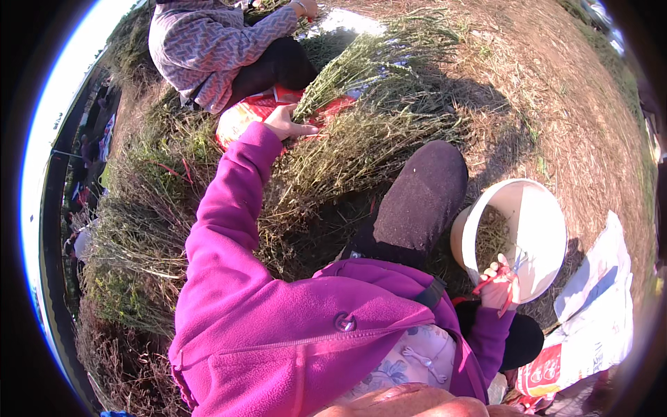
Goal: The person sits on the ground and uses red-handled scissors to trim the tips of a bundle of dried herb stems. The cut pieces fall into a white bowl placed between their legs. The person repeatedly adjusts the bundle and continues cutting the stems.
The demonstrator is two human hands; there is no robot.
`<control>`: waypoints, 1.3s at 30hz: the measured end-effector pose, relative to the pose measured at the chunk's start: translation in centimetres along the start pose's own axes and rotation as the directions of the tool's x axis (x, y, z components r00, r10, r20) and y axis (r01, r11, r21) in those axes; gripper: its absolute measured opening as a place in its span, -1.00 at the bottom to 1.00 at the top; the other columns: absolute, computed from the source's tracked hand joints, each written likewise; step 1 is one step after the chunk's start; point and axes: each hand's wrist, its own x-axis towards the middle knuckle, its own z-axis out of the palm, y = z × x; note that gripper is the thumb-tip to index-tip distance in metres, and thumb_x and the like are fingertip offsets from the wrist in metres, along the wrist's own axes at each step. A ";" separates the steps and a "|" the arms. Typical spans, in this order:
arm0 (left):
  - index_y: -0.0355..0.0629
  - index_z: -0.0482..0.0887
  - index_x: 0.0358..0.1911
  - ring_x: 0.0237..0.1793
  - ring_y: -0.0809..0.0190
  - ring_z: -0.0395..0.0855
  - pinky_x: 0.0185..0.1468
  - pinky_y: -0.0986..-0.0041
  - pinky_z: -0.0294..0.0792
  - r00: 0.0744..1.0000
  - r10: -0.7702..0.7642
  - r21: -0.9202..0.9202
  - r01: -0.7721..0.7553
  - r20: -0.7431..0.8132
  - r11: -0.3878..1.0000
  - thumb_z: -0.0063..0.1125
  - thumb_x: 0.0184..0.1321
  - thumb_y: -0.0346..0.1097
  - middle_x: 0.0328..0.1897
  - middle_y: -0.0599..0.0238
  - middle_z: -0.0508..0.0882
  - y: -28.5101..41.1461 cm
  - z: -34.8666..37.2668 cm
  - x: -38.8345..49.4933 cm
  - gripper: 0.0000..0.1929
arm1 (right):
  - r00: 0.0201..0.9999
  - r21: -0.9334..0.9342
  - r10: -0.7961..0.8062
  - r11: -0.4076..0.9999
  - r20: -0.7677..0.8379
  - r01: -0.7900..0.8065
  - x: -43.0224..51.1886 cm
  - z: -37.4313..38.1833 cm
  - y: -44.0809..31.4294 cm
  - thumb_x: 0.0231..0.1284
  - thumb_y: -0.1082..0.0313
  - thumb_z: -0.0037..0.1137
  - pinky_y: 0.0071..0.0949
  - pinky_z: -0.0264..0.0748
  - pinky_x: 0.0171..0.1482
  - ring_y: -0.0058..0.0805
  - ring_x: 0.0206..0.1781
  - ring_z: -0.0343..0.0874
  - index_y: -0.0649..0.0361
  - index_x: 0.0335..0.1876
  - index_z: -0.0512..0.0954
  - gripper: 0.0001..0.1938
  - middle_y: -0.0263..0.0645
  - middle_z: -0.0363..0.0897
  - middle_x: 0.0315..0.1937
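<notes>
At the base of a loose bundle of green seed-bearing stems (344, 73), my left hand (284, 124) has the stems between thumb and fingers. The thumb sticks out to the right, and the fingers are partly hidden behind the stems. Red-handled scissors (503, 286) are in my right hand (500, 292), their blades pointing over the near rim of a white plastic bucket (542, 234). The bucket tilts towards me and holds dry plant clippings (492, 234). Beneath my left hand lies a red and white printed sack (245, 117).
A co-worker (224, 47) in a patterned jacket crouches at the upper left. Heaped dry plants (354, 161) lie before my knee (422, 203), and more plants (140, 250) stand at left. A white printed sack (594, 318) lies right of the bucket. Straw (563, 114) covers the ground.
</notes>
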 end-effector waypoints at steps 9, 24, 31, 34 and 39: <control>-0.26 0.60 0.07 -0.23 0.26 0.71 -0.14 0.39 0.65 0.984 -0.074 -0.497 0.146 0.161 0.856 0.22 0.31 -0.40 -0.16 0.18 0.72 -2.7 1.0 5.5 -0.71 | 0.999 0.018 0.003 1.000 -0.052 -0.002 -0.4 0.5 0.2 0.40 0.01 -0.05 -0.15 0.43 0.10 -0.26 0.01 0.44 0.35 0.43 0.18 -0.33 -0.03 0.40 0.06; -0.44 0.24 0.37 0.36 -0.01 0.47 0.37 0.29 0.34 0.813 0.312 -0.591 0.049 0.492 0.805 0.00 0.44 -0.36 0.39 -0.12 0.46 5.2 -2.1 9.4 -0.49 | 0.995 0.018 -0.023 1.000 -0.094 0.025 -0.2 1.5 0.6 0.37 0.00 -0.05 -0.13 0.46 0.06 -0.21 -0.03 0.48 0.33 0.42 0.20 -0.34 -0.04 0.44 0.01; -0.40 0.27 0.36 0.41 -0.24 0.37 0.37 0.07 0.35 0.632 0.507 -0.640 -0.022 0.587 0.768 0.08 0.42 -0.18 0.41 -0.29 0.38 9.6 1.3 10.1 -0.42 | 0.998 0.026 -0.034 0.999 -0.043 0.036 0.0 0.7 0.6 0.36 0.00 0.04 -0.11 0.50 0.03 -0.13 -0.04 0.53 0.36 0.35 0.29 -0.36 0.04 0.52 -0.01; -0.40 0.26 0.35 0.36 -0.31 0.40 0.36 0.03 0.37 0.544 0.487 -0.582 0.003 0.683 0.813 0.04 0.43 -0.15 0.39 -0.38 0.37 11.3 4.9 9.4 -0.43 | 0.996 0.013 -0.088 0.996 -0.021 0.089 0.1 1.2 1.2 0.34 0.00 0.04 -0.10 0.50 0.04 -0.14 -0.04 0.54 0.38 0.35 0.29 -0.35 0.03 0.53 -0.01; -0.57 0.53 0.02 -0.11 -0.03 0.76 0.00 0.25 0.61 0.648 0.399 -0.455 -0.090 0.649 0.886 0.02 0.46 -0.25 -0.06 -0.21 0.69 17.4 7.5 7.5 -0.62 | 0.988 -0.019 -0.124 0.992 -0.095 0.122 -0.6 2.6 0.8 0.34 0.00 0.04 -0.06 0.51 0.06 -0.13 -0.04 0.55 0.42 0.34 0.27 -0.34 0.04 0.53 -0.04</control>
